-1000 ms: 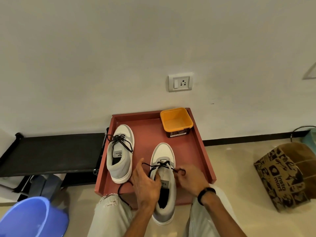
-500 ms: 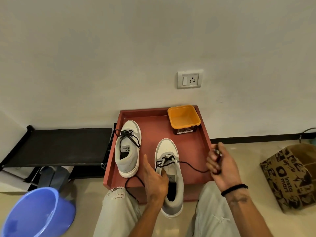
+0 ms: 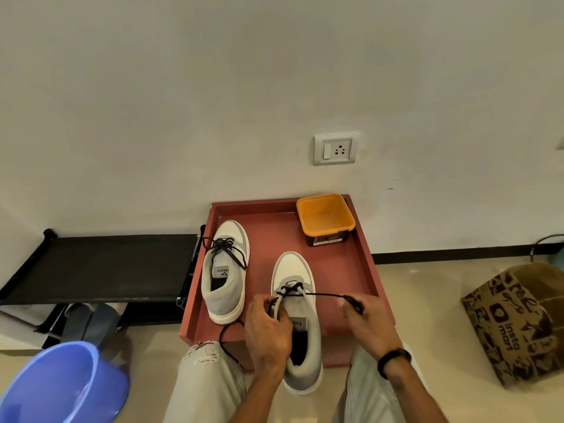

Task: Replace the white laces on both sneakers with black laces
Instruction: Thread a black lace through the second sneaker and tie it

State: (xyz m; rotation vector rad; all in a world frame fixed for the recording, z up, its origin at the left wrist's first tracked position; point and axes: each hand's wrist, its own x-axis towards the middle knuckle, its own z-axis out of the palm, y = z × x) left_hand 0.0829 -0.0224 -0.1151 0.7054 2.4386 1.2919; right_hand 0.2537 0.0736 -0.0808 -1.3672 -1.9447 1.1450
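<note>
Two grey-and-white sneakers stand on a red tray [image 3: 364, 264]. The left sneaker [image 3: 225, 270] carries a black lace tied loosely over its tongue. The right sneaker [image 3: 297, 315] hangs over the tray's near edge, with a black lace [image 3: 320, 295] threaded through its front eyelets. My left hand [image 3: 267, 328] holds that sneaker at the tongue and grips the lace's left end, which dangles down past my knee. My right hand [image 3: 366, 319] pinches the other end and holds it taut to the right.
An orange tub [image 3: 325, 216] sits at the tray's far right corner. A black low rack [image 3: 100, 267] stands to the left, a blue bucket [image 3: 61, 386] at the bottom left, and a printed cardboard box [image 3: 515, 322] on the floor to the right. The wall is close behind the tray.
My right hand has come back down and inward from the tray's right rim, still pinching the lace end. My left hand has moved up to the eyelets. The lace now runs flat and taut.
</note>
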